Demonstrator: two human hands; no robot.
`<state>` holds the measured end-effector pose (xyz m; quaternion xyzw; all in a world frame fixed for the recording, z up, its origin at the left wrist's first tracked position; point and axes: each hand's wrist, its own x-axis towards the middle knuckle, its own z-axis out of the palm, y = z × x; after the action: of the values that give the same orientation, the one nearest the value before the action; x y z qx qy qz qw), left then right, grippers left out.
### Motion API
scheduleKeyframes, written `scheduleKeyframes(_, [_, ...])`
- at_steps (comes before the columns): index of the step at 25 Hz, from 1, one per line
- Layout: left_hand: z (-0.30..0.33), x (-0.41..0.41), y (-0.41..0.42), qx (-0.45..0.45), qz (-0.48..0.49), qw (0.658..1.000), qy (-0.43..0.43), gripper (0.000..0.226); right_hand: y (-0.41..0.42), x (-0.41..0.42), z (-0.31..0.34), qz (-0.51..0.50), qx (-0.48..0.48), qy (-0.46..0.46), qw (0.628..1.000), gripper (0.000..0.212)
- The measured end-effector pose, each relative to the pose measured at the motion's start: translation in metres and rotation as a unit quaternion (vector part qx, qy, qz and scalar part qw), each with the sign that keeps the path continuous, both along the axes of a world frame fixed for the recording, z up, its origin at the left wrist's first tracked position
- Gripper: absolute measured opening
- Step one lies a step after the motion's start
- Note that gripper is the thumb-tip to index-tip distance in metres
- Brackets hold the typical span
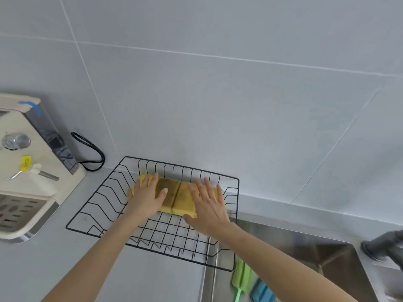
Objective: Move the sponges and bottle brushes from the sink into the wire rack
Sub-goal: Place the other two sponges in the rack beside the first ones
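Yellow sponges (pixel 176 198) with brownish scouring tops lie side by side at the back of the black wire rack (pixel 102 194). My left hand (pixel 146 196) rests flat on the left sponge, fingers spread. My right hand (pixel 207 200) lies flat on the right sponge, fingers apart, thumb at its front edge. In the steel sink (pixel 301 247) at lower right, a green bottle brush (pixel 241 280) and a blue bottle brush (pixel 262 292) lie partly hidden behind my right forearm.
The rack sits on the grey counter against the tiled wall, its right end overhanging the sink's edge. A cream appliance (pixel 32 166) with a black cord (pixel 91 153) stands at the left. A dark faucet (pixel 383 247) rises at the sink's right.
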<state>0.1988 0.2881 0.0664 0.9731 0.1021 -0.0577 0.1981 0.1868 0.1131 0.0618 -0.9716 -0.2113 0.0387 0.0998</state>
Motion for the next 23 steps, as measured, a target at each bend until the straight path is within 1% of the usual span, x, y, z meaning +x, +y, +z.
scheduleKeyframes(7, [0.044,-0.028,-0.036,0.01,-0.065,0.996,-0.062,0.066,-0.046,-0.038,0.035,-0.041,0.005,-0.025,0.999,0.079])
scheduleKeyframes(12, [0.066,-0.053,-0.073,0.015,-0.11,0.992,-0.066,0.074,-0.081,-0.068,0.051,-0.065,-0.005,-0.036,0.997,0.078])
scheduleKeyframes(17, [0.073,-0.08,-0.112,0.009,-0.149,0.986,-0.075,0.073,-0.117,-0.096,0.052,-0.084,-0.022,-0.028,0.996,0.076])
scheduleKeyframes(23, [0.062,-0.107,-0.154,-0.011,-0.183,0.981,-0.07,0.068,-0.154,-0.12,0.039,-0.097,-0.04,-0.002,0.994,0.075])
